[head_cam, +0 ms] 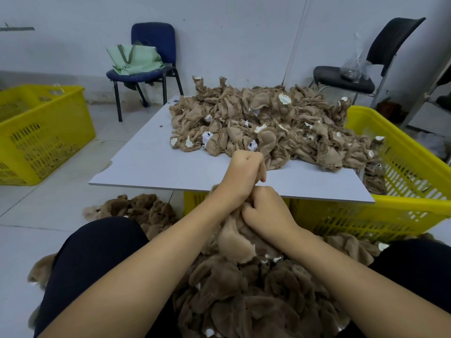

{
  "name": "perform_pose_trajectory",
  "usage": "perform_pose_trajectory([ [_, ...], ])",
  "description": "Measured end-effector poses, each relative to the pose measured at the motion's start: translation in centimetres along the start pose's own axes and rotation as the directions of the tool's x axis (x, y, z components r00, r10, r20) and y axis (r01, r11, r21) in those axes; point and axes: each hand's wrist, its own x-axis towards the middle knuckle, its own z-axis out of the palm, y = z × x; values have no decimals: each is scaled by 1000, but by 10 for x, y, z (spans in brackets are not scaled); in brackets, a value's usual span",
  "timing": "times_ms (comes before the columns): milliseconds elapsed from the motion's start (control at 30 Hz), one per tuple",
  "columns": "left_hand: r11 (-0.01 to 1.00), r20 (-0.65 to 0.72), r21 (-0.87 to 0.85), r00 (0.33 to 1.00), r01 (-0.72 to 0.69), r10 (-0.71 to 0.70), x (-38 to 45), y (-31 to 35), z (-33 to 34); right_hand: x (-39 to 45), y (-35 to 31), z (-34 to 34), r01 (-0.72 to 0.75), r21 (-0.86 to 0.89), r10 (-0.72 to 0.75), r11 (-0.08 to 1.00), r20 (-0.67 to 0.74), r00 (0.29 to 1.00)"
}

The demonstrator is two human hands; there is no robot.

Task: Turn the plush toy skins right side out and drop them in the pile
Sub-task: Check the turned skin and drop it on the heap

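Between our knees we work one plush skin: left hand and right hand both clench its fabric, mid-turn. Below, at six o'clock, the fluffy finished pile is already large. At twelve o'clock, on the board, a big heap of inside-out skins still waits.

**Cloth, plastic and board**

The skins heaped on the tabletop show rough, matt tan backing cloth. The pile is soft brown plush. The tabletop looks smooth, perhaps laminate. The crates are glossy yellow plastic.
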Motion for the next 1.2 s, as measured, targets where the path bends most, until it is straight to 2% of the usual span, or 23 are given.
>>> perform_pose_trajectory([
  [100, 997, -62, -67, 998, -37, 33, -2, -8, -1, 2, 0, -4, 8, -35, -9, 999, -13, 1000],
  [200, 990, -89, -101, 992, -103, 94, -3, -9, -5, 4, 0, -8, 10, 13, -9, 1000, -76, 997],
  [300, 983, -83, -72, 984, -166, 160, -7, -12, -10, 2, 1, -7, 2, 134, 16, 991, -131, 991],
  [433, 978, -58, 57, 977, -203, 206, -14, -16, -18, 1, 0, -2, -21, 338, 77, 941, -152, 985],
  [600, 987, -16, 76, 990, -141, 142, -16, -15, -22, -2, 2, 0, -76, 320, 138, 945, -176, 975],
  [833, 972, 124, 172, 982, -162, 142, -15, -4, -37, 0, 5, -9, 84, 322, 5, 943, -264, 965],
  [1067, 969, 24, 198, 989, -147, 146, -13, 11, -29, 10, 2, -17, 175, 376, -39, 910, -342, 939],
  [1200, 986, 31, 166, 999, 13, -19, -7, 13, -26, 17, 6, -17, 151, 401, -31, 904, -289, 957],
])
